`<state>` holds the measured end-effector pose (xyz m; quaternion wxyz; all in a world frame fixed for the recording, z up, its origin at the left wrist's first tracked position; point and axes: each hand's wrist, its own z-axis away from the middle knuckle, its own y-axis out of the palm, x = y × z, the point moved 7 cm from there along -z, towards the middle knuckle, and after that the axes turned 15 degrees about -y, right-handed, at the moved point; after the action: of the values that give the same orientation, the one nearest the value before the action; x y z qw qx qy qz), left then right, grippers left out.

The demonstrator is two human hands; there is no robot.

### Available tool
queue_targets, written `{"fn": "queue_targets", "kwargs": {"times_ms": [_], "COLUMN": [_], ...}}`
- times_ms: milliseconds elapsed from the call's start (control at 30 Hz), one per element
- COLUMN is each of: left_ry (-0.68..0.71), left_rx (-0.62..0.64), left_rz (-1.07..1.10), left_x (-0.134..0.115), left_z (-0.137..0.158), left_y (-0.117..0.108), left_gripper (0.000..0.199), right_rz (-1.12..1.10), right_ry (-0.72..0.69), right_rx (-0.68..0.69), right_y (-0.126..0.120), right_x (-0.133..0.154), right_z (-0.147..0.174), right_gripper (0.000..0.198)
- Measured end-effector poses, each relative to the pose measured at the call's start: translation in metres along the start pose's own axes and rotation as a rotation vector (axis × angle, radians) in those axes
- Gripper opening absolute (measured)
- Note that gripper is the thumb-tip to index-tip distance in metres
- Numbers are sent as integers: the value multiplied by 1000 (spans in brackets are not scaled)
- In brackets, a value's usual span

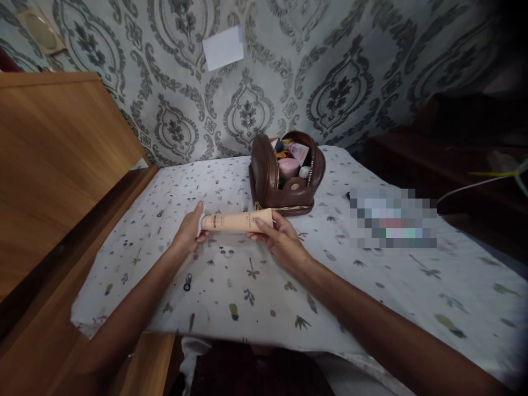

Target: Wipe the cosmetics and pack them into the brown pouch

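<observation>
A peach-coloured squeeze tube point(235, 221) lies sideways between my hands, above the patterned white cloth point(256, 297). My left hand point(192, 228) is closed round its white-capped left end, thumb pointing up. The tube's flat right end is pinched between the thumb and fingers of my right hand point(280, 236). Small dark print shows on the tube, too small to read. Just behind my right hand stands a brown toiletry bag point(264, 165), unzipped at the top. Inside it are a pink rounded item point(289, 166), a white-and-pink packet point(299, 152) and other small things partly hidden.
A blurred-out object point(394, 219) lies on the cloth at the right, with a thin cable point(470, 187) near it. At the left rises a wooden panel point(61, 165). Behind the cloth is a patterned wall point(247, 104) with a white paper point(224, 48) on it.
</observation>
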<state>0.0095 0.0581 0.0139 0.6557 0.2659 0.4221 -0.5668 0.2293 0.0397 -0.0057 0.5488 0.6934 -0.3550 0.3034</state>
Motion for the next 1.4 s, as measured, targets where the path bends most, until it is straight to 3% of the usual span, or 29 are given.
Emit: {"fn": "queue_targets", "kwargs": {"times_ms": [100,200,433,567,733,800,933,1033,1233,1400], "left_ry": [-63,-4,426,598,460,386,281,300,358,366], "left_rx": [-29,-107,-124,-76,261,341,396,472,573,514], "left_rz": [174,275,71,-127,-171,-244,-416,-400,-383,-384], "left_x": [-2,-7,-23,-33,-25,-17,-5,-5,-10,-19], "left_z": [1,2,27,43,39,40,55,71,85,91], "left_y": [-5,-12,4,13,18,23,45,70,105,128], "left_gripper": [45,43,52,44,51,57,70,69,63,49], "right_rz": [34,95,159,147,187,168,42,46,265,430], "right_ry": [34,44,-63,-173,-249,-276,-289,-280,-316,-364], "right_rx": [27,55,67,73,82,49,-16,21,78,49], "right_y": [2,3,3,5,6,3,2,6,1,-10], "right_x": [-2,-7,-5,9,36,49,64,66,74,100], "right_z": [2,5,4,2,-5,-9,-13,-10,-1,-10], "right_gripper": [48,48,51,51,45,44,45,43,43,35]}}
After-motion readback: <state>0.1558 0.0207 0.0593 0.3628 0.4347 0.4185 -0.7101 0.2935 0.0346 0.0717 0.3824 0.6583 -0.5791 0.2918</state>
